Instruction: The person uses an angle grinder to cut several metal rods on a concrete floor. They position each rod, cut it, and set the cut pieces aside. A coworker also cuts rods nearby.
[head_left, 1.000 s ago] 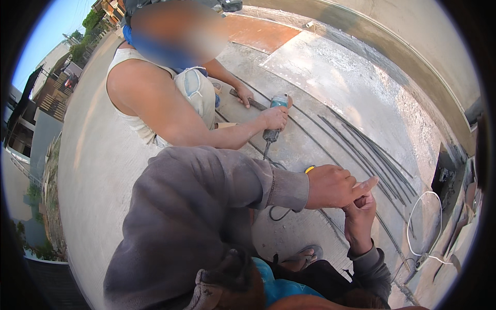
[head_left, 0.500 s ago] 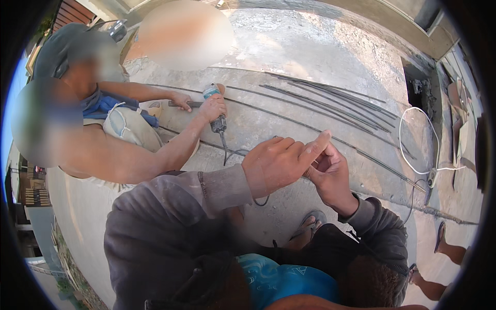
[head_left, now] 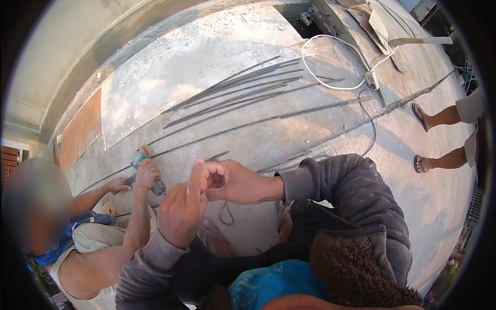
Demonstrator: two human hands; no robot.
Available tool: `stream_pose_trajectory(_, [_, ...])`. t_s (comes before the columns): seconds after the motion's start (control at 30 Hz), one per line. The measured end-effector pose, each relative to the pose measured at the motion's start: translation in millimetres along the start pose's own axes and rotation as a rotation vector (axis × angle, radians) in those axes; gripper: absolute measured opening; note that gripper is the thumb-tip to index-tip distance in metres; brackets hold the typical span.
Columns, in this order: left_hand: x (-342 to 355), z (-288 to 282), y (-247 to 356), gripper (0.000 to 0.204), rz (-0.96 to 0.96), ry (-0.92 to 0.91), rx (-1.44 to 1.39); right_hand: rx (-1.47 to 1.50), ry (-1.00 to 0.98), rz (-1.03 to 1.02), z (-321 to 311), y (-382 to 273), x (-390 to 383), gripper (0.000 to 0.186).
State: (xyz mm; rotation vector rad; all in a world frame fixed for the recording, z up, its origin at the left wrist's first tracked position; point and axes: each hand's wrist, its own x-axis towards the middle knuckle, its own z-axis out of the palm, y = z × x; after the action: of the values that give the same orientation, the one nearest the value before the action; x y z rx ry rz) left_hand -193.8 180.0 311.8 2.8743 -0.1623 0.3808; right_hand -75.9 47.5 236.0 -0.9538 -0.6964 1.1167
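My left hand (head_left: 181, 212) and my right hand (head_left: 237, 182) meet in front of my chest, fingers closed and touching. The left index finger points up against the right fingertips. Whatever is between them, if anything, is too small or hidden to make out. Just beyond them the end of a dark steel bar (head_left: 219, 155) shows. To the left, a crouching co-worker grips a teal-and-black angle grinder (head_left: 139, 159) with one hand, the other on its side handle, over a long steel bar (head_left: 206, 138) on the concrete.
Several steel rods (head_left: 232, 85) lie in a loose bundle farther off. A white cable (head_left: 305, 57) loops to a power socket (head_left: 371, 80) at the right, near an open pit (head_left: 305, 23). Another person's sandalled feet (head_left: 421, 164) stand at the right. A brown board (head_left: 82, 132) lies far left.
The view has swung rightward, so the grinder, rods and socket now appear farther left. My hands stay pressed together and have shifted leftward in the picture.
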Motion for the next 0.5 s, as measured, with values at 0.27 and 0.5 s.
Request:
stream_pose_trajectory(0.27, [8, -13, 1, 0.07, -0.04, -0.024, 0.094, -0.061, -0.031, 0.008, -1, 0, 8, 0.019])
stream_pose_trajectory(0.5, [9, -12, 2, 0.071, -0.046, -0.077, 0.005, -0.019, 0.058, -0.041, -1, 0, 6, 0.018])
